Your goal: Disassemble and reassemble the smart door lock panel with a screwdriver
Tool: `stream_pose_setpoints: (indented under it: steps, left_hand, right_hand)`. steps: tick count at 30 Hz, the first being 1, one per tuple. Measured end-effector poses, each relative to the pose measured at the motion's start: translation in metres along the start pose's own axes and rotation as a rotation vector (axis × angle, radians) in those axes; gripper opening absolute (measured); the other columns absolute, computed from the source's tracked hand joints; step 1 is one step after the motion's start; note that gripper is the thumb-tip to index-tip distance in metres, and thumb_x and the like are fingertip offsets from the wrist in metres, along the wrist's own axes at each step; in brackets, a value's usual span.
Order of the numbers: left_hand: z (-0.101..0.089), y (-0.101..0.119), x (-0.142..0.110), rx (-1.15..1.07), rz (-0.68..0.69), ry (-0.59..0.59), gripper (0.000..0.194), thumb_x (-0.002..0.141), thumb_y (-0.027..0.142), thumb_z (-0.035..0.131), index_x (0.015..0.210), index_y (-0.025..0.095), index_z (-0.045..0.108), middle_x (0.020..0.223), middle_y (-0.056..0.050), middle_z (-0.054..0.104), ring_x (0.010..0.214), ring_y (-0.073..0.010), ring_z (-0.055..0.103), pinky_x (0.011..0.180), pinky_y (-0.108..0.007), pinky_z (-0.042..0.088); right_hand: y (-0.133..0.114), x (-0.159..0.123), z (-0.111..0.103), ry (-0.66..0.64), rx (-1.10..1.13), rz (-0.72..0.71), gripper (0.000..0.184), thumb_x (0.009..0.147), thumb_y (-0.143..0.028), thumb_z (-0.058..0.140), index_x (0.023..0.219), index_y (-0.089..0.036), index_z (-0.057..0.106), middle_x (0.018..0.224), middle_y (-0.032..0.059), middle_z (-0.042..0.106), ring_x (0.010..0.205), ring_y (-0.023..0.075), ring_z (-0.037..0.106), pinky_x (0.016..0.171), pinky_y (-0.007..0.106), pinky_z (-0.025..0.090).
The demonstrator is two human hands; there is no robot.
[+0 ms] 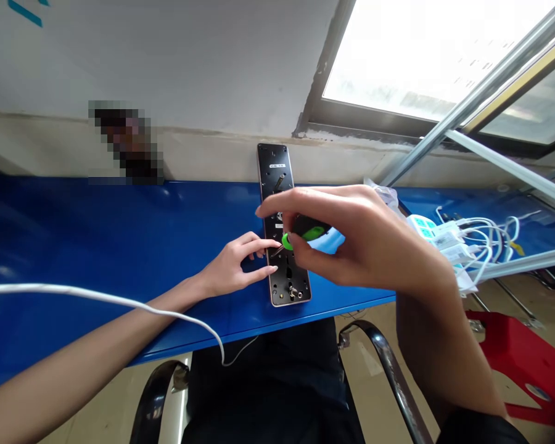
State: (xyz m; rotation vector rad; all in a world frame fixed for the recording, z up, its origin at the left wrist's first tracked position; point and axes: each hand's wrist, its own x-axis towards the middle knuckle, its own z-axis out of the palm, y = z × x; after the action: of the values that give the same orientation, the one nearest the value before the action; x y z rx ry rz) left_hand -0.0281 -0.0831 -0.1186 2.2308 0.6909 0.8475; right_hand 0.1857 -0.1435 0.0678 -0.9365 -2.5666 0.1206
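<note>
A long black panel (281, 161), which looks like the back of a door lock, lies on a blue table (203, 216). Metal posts stick up from it near the top and bottom, and holes dot its surface. My right hand (365, 237) is closed round a black and green screwdriver (312, 231), held at a slant. Its tip points down at the panel's middle; whether it sits in a screw cannot be seen. From the left, my left hand (243, 262) reaches the panel's edge, its index finger and thumb stretched apart and touching it. The index fingertip is close to the screwdriver's shaft.
A white cable (120, 299) crosses above my left forearm. White chargers and cords (462, 240) lie on the right, beside a metal frame (513, 166). Behind the table are a wall and a window (425, 55). A red stool (522, 364) stands at the lower right.
</note>
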Motion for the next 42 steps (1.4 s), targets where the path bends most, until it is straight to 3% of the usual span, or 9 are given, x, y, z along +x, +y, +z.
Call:
stream_pose_setpoints:
  steps: [5, 8, 10, 14, 20, 22, 28, 35, 42]
  left_hand:
    - [0.001, -0.003, -0.001, -0.022, -0.004, 0.012, 0.041, 0.094, 0.043, 0.074, 0.131, 0.027, 0.065, 0.106, -0.002, 0.062, 0.094, -0.0168, 0.064, 0.087, -0.031, 0.057]
    - [0.001, -0.003, -0.001, -0.004, 0.008, 0.01, 0.044, 0.095, 0.043, 0.072, 0.136, 0.029, 0.063, 0.106, -0.002, 0.061, 0.092, -0.0155, 0.063, 0.086, -0.031, 0.056]
    - [0.0, -0.003, -0.001, -0.003, 0.01, -0.008, 0.045, 0.096, 0.043, 0.071, 0.138, 0.03, 0.062, 0.106, -0.002, 0.06, 0.093, -0.0155, 0.062, 0.087, -0.031, 0.056]
    - [0.0, -0.004, -0.001, -0.017, 0.009, -0.019, 0.046, 0.096, 0.043, 0.071, 0.139, 0.031, 0.061, 0.106, -0.002, 0.058, 0.092, -0.0147, 0.062, 0.087, -0.03, 0.056]
    - [0.0, -0.004, 0.0, 0.003, 0.015, -0.006, 0.045, 0.095, 0.043, 0.073, 0.137, 0.03, 0.063, 0.104, -0.002, 0.06, 0.092, -0.0155, 0.062, 0.086, -0.03, 0.056]
    - [0.0, -0.004, 0.0, -0.001, 0.013, -0.01, 0.045, 0.095, 0.043, 0.072, 0.137, 0.03, 0.062, 0.106, -0.002, 0.061, 0.092, -0.0158, 0.062, 0.086, -0.031, 0.057]
    - [-0.001, -0.003, 0.0, -0.014, 0.014, -0.032, 0.046, 0.096, 0.044, 0.07, 0.139, 0.03, 0.06, 0.104, -0.002, 0.058, 0.091, -0.0149, 0.061, 0.085, -0.031, 0.056]
    - [-0.003, -0.002, 0.0, 0.009, -0.002, -0.038, 0.046, 0.096, 0.044, 0.071, 0.139, 0.031, 0.06, 0.105, -0.002, 0.06, 0.093, -0.0159, 0.062, 0.086, -0.031, 0.056]
    - [-0.003, -0.002, 0.001, 0.011, 0.011, -0.043, 0.046, 0.097, 0.043, 0.07, 0.14, 0.03, 0.059, 0.103, -0.002, 0.06, 0.09, -0.0157, 0.062, 0.083, -0.031, 0.056]
  right_hand:
    - [0.003, -0.002, 0.006, 0.1, -0.021, 0.044, 0.016, 0.096, -0.026, 0.069, 0.106, -0.018, 0.076, 0.081, 0.0018, 0.076, 0.065, 0.0107, 0.064, 0.059, 0.026, 0.046]
    - [0.007, -0.006, 0.009, 0.172, 0.004, 0.06, 0.013, 0.096, -0.03, 0.071, 0.094, -0.019, 0.077, 0.079, 0.0002, 0.077, 0.064, 0.0094, 0.066, 0.059, 0.024, 0.049]
    - [0.008, -0.009, 0.008, 0.186, 0.014, 0.078, 0.013, 0.095, -0.022, 0.068, 0.106, -0.019, 0.076, 0.09, 0.0008, 0.08, 0.07, 0.0099, 0.07, 0.064, 0.023, 0.053]
    - [0.006, -0.01, 0.004, 0.131, 0.004, 0.087, 0.05, 0.087, -0.008, 0.062, 0.135, -0.022, 0.064, 0.116, 0.0037, 0.078, 0.086, 0.0135, 0.073, 0.076, 0.026, 0.058]
    - [0.008, -0.005, 0.006, 0.196, -0.076, 0.066, 0.022, 0.095, -0.033, 0.071, 0.109, -0.017, 0.075, 0.094, 0.0029, 0.08, 0.07, 0.0106, 0.068, 0.063, 0.024, 0.051]
    - [0.01, -0.005, 0.008, 0.201, -0.053, 0.056, 0.017, 0.096, -0.029, 0.069, 0.107, -0.018, 0.075, 0.091, 0.0015, 0.079, 0.07, 0.0096, 0.069, 0.064, 0.023, 0.051]
    - [0.011, -0.012, 0.006, 0.151, 0.018, 0.093, 0.05, 0.084, -0.01, 0.064, 0.133, -0.019, 0.062, 0.114, 0.0051, 0.076, 0.086, 0.0143, 0.072, 0.069, 0.025, 0.055]
    - [0.016, -0.01, 0.008, 0.223, -0.052, 0.037, 0.012, 0.095, -0.028, 0.069, 0.103, -0.019, 0.072, 0.089, 0.0009, 0.077, 0.066, 0.0085, 0.065, 0.062, 0.023, 0.05]
    - [0.016, -0.013, 0.009, 0.205, 0.053, 0.08, 0.053, 0.084, -0.01, 0.062, 0.136, -0.019, 0.057, 0.11, 0.0041, 0.074, 0.083, 0.0129, 0.071, 0.075, 0.026, 0.056]
